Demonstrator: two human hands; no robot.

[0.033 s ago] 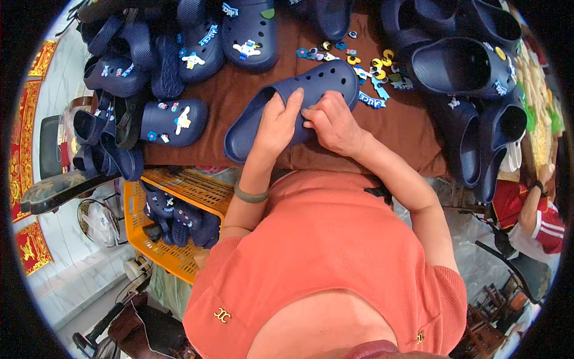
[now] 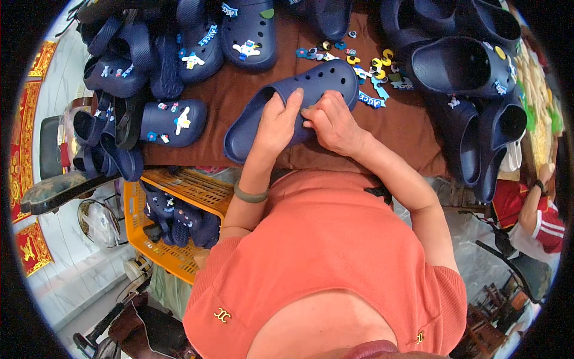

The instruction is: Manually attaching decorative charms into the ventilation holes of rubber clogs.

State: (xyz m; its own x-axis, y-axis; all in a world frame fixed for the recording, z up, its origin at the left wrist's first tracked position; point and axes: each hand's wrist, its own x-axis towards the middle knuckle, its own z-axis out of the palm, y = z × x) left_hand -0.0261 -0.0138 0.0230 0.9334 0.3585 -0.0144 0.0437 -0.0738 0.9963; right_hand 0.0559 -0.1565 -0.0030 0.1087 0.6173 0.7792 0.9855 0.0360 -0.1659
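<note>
A plain navy clog (image 2: 320, 78) with holes in its toe lies tilted over the near part of the brown-covered table, toe to the upper right. My left hand (image 2: 278, 119) is closed on its middle, thumb across the upper and fingers hidden beneath. Against the near side of the toe part, my right hand (image 2: 335, 122) is curled with thumb and forefinger pinched together. Whatever is between those fingertips is too small or hidden to make out. Just beyond the toe lie small colourful shoe charms (image 2: 376, 69), among them a blue ribbon-shaped charm (image 2: 372, 100).
Decorated navy clogs (image 2: 173, 122) crowd the table's left side and back. More navy clogs (image 2: 454, 66) are piled at the right. Below the left edge stands a yellow plastic crate (image 2: 134, 221) holding several clogs. Another person's arm (image 2: 532, 203) shows at the far right.
</note>
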